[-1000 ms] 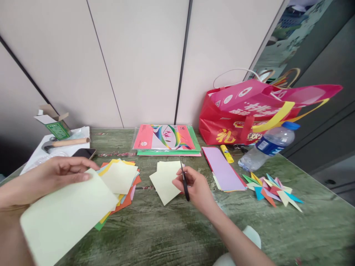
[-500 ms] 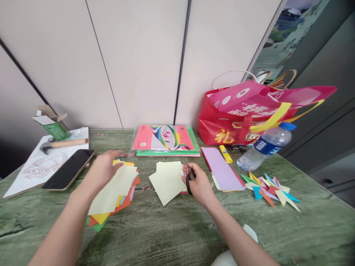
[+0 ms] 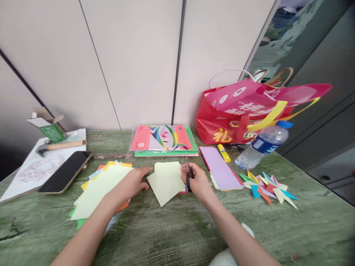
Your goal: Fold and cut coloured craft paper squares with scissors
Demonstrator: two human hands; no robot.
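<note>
My left hand [image 3: 135, 183] is open, with nothing in it. Its fingers reach toward the left edge of a small pile of pale yellow paper squares [image 3: 168, 183]. The top square is turned at an angle to those beneath. In my right hand [image 3: 198, 181] is a pair of black-handled scissors [image 3: 189, 178], blades pointing away from me. Those fingers sit at the right edge of the squares. Under my left forearm lies a fanned stack of coloured paper [image 3: 104, 188], a pale yellow sheet uppermost.
Packaged coloured paper [image 3: 163, 138] lies at the back. On the right are purple paper strips [image 3: 220, 170], a glue stick [image 3: 224, 153], a water bottle [image 3: 263, 144], a red bag [image 3: 222, 122] and folded paper points [image 3: 270, 187]. A phone [image 3: 66, 171] and hammer [image 3: 61, 146] lie left.
My left hand has moved right, from above the coloured stack to the left side of the squares. That stack now lies fanned differently. My right hand keeps the scissors in nearly the same place.
</note>
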